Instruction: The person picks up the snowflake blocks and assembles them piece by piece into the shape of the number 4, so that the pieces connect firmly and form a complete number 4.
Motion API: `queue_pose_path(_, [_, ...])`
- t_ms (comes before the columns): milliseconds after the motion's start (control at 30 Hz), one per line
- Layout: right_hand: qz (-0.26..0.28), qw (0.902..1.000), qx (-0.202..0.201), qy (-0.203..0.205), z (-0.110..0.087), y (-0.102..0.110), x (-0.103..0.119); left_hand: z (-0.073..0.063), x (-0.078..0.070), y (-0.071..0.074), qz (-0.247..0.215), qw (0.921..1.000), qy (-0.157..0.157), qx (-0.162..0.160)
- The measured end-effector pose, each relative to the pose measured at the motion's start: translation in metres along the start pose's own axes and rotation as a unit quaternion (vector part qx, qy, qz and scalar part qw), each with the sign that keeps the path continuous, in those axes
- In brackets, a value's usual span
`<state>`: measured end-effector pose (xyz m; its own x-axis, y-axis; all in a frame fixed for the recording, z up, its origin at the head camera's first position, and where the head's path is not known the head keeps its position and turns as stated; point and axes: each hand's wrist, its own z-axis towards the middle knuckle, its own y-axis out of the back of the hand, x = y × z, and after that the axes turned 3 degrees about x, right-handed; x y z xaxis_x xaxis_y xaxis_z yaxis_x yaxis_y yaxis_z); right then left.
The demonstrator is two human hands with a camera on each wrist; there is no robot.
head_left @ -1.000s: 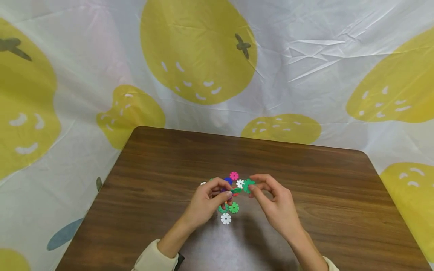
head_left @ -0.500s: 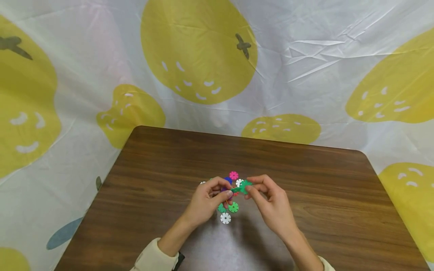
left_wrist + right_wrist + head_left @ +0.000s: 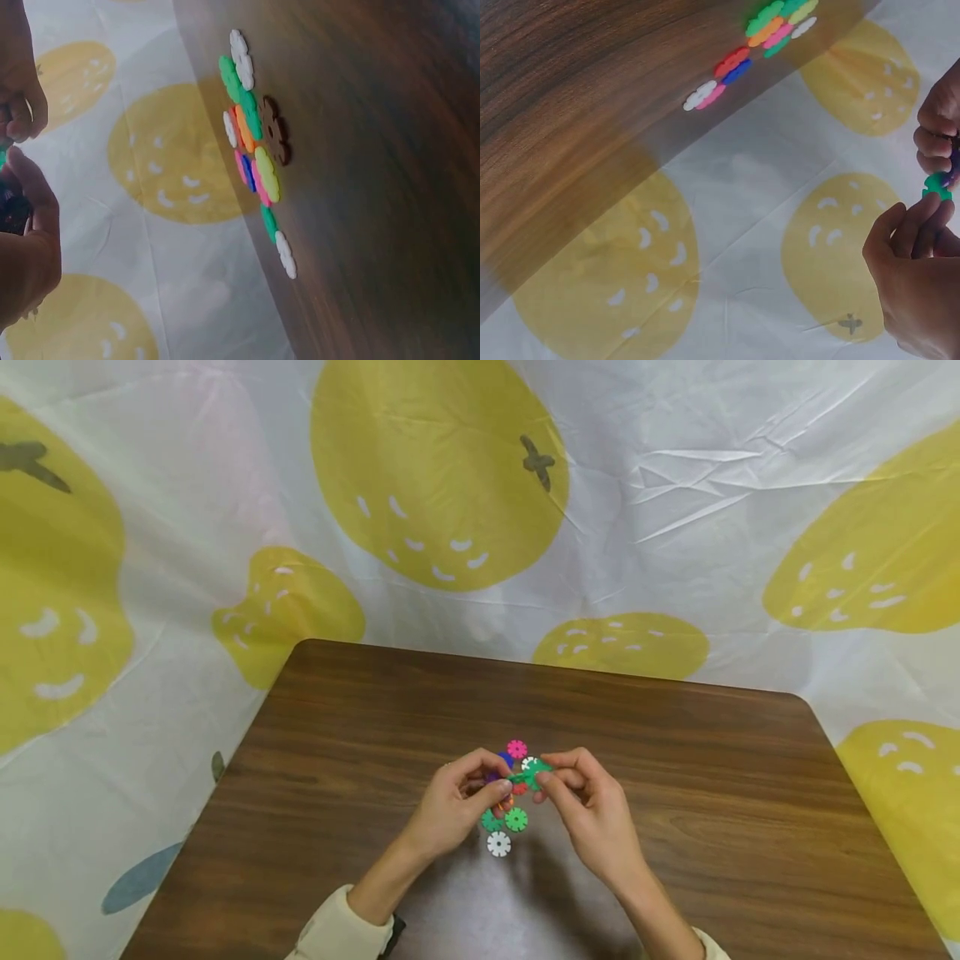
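One green disc (image 3: 536, 774), pinched in the right grip (image 3: 596, 806) between thumb and fingers, above the worktop (image 3: 675, 760). Just across from it, in the left grip (image 3: 453, 797), narrowed likewise to a pinch: a green piece (image 3: 518, 778) almost edge-on, plus a purple piece (image 3: 952, 169) half hidden by fingers. Contact or slight gap between green and green: impossible to tell.

For the apparent join, best to match slot to slot, set one crosswise to the other, then press straight in without twisting. Pinch near the rim, clear of the slot, and brace firmly on the left.

Beyond the grips: a pink disc (image 3: 517, 749), a blue disc (image 3: 506, 760) and a white disc (image 3: 528, 763). Between and below: a red disc (image 3: 519, 790). Nearer the body: a bright green disc (image 3: 516, 819) and a second white disc (image 3: 498, 844). Well apart from the left grip: a brown disc (image 3: 274, 129). Likeliest obstacle: crowded fingertips.
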<state>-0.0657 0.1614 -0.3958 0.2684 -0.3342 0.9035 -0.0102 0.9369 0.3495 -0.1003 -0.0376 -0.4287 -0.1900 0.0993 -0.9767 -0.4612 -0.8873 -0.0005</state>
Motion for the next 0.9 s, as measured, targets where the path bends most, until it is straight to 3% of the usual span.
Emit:
queue_pose_path(200, [0.016, 0.9998, 0.009, -0.009, 0.0, -0.001, 0.0, 0.0, -0.002, 0.0, 0.062, 0.9979, -0.006, -0.018])
queue_pose_path(433, [0.003, 0.9997, 0.026, 0.0, 0.001, -0.003, -0.004, -0.001, 0.0, 0.0, 0.097, 0.9938, -0.029, -0.046])
queue_pose_path(667, [-0.039, 0.9979, 0.05, 0.015, -0.001, 0.001, -0.004, -0.003, 0.003, -0.002, 0.102, 0.9914, -0.05, -0.064])
queue_pose_path(900, [-0.119, 0.9925, 0.015, 0.025, 0.001, 0.022, -0.007, -0.004, 0.003, 0.0, 0.108, 0.9896, -0.05, -0.08])
